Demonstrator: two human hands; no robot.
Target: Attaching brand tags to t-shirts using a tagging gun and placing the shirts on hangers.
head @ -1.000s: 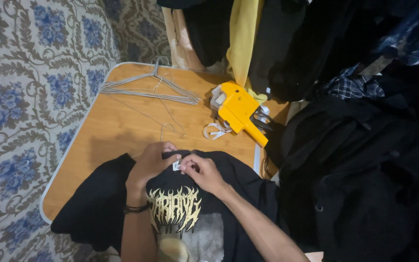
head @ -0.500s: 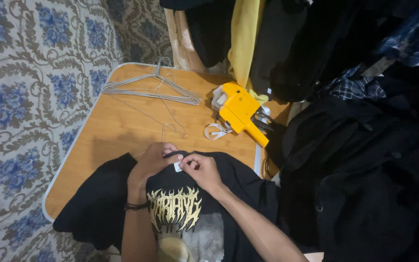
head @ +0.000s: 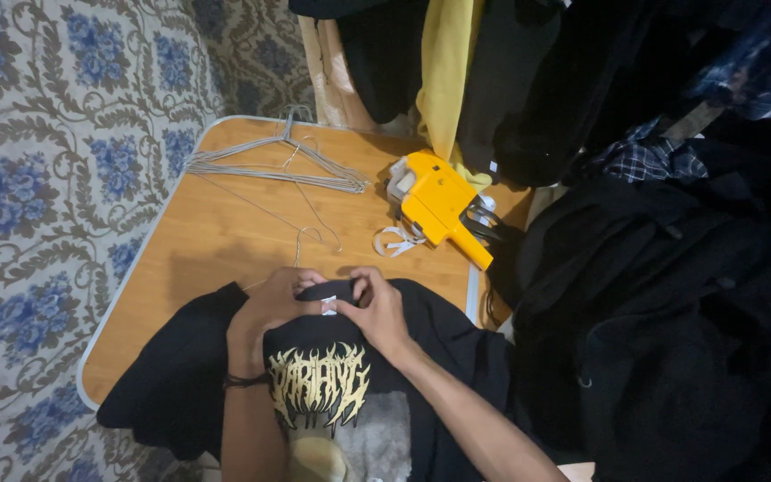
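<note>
A: Where are your hands?

B: Your left hand (head: 269,308) and right hand (head: 377,312) meet at the collar of the black shirt (head: 403,357). Both are curled nearly shut, fingertips pinching the collar edge, with a small white tag (head: 329,306) between them.

A: How does the shirt lie?

B: Flat on the wooden table (head: 216,232), print up. Its long axis runs from your hands back toward your body; the collar points away from you, toward the far edge. One sleeve spreads out past your left wrist, over the table's near corner.

A: What sits beyond your hands?

B: Just ahead of your right hand, a little to its outer side, lies the yellow tag gun (head: 439,203). Its handle slants back toward your right hand and its head points away. A curl of white strip (head: 396,241) lies beside it, closer to your fingers.

A: And on the other side?

B: Ahead of your left hand, wire hangers (head: 269,165) are stacked well apart from it, their long sides across the table. A loose wire (head: 301,241) from them trails down almost to your left knuckles.

A: To the right?

B: Dark clothes (head: 671,312) piled beyond your right forearm.
</note>
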